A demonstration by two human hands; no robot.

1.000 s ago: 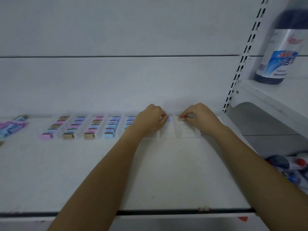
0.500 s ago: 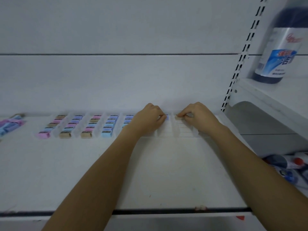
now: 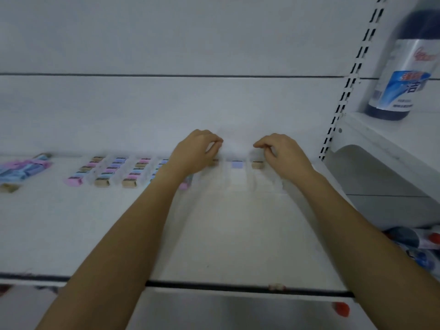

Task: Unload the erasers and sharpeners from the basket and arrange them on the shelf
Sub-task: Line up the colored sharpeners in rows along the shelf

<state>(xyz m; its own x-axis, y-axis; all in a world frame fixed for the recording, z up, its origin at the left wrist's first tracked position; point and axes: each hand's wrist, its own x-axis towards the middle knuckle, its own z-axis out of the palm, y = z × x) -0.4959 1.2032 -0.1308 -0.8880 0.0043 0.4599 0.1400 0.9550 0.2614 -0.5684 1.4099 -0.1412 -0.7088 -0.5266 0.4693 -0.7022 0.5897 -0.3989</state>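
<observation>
— Where do the pieces lie?

— A small lilac rectangular eraser [image 3: 237,164] and a tan block eraser [image 3: 257,164] sit side by side, not touching, at the back of the clear plastic divider lanes [image 3: 240,183], close to the rear wall. The basket is out of view.

— And the hands?

— The left hand [image 3: 195,154] hovers just left of the lilac one. The right hand [image 3: 281,152] is just right of the tan one. Both have curled fingers with the thumb near the fingertips, but through the blur I cannot tell whether either pinches anything.

— Which step, then?

— Placing, I judge: new lanes are being started to the right of the filled rows of pink, blue and tan erasers [image 3: 114,171]. The next move calls for more stock, each piece set square in front of these two.

— Room to move?

— Open surface of the white metal shelf [image 3: 238,234] runs forward to its dark front strip [image 3: 238,287]. Rightward is tighter: the slotted white upright [image 3: 342,91] stands near, with a dark blue bottle with a pale label [image 3: 402,75] beyond. A loose heap of pink and blue pieces [image 3: 21,169] lies far left.
</observation>
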